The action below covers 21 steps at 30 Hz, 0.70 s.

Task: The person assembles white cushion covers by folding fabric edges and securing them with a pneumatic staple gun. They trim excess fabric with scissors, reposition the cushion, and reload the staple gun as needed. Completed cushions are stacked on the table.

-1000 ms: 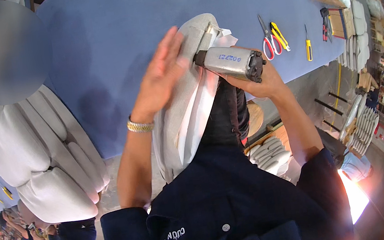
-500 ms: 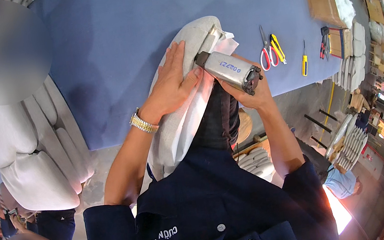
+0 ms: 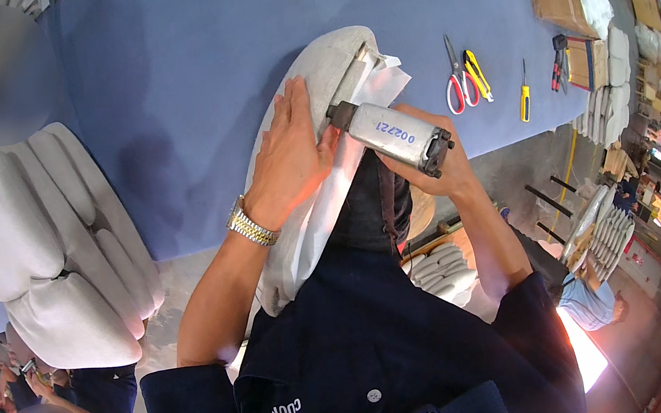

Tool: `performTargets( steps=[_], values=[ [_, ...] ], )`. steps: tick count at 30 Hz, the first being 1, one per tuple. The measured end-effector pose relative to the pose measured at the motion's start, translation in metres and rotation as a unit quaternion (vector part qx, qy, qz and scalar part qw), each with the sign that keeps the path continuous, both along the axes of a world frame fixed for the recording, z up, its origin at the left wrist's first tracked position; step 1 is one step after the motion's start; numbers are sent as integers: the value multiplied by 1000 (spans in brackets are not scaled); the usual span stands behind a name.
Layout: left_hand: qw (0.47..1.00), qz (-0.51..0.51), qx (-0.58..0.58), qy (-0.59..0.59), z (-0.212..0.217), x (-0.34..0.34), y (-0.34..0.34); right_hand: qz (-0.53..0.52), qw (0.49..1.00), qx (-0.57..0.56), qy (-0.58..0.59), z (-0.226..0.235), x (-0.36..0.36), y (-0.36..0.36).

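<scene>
Left hand (image 3: pixel 285 154) is lying flat on the grey cushion (image 3: pixel 330 54), fingers stretching out, gripping nothing; right hand (image 3: pixel 436 164) is firmly clasping the staple gun (image 3: pixel 393 137) at the cushion's edge; the table (image 3: pixel 185 75) is spreading beneath the cushion

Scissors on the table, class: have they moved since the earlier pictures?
No: the scissors keep the same place beside the yellow knife on the blue table.

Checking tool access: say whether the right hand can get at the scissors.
Likely yes: the scissors lie uncovered near the right hand, though it would first have to release the metal tool.
</scene>
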<state>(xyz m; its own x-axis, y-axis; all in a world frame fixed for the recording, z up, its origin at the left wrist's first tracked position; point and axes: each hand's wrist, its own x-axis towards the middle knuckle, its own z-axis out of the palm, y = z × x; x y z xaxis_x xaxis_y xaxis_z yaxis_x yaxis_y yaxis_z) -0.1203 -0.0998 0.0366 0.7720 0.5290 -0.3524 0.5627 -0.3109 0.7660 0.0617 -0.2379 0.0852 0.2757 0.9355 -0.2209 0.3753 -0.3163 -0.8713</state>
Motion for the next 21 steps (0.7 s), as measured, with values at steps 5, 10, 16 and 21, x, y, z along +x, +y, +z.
performTargets(
  steps=[5, 10, 16, 21],
  values=[
    [999, 27, -21, 6, 7, 0, -4, 7, 999, -35, 13, 3, 2, 3],
    [999, 41, -2, 11, 5, 5, -8, -1, 999, -38, 24, -1, 0, 6],
    [999, 35, 15, 1, 5, 4, -5, 4, 1000, -8, -19, -1, -4, -2],
    [999, 34, 23, -8, 2, 3, -6, 10, 1000, -23, 13, 8, -7, -4]
  ],
)
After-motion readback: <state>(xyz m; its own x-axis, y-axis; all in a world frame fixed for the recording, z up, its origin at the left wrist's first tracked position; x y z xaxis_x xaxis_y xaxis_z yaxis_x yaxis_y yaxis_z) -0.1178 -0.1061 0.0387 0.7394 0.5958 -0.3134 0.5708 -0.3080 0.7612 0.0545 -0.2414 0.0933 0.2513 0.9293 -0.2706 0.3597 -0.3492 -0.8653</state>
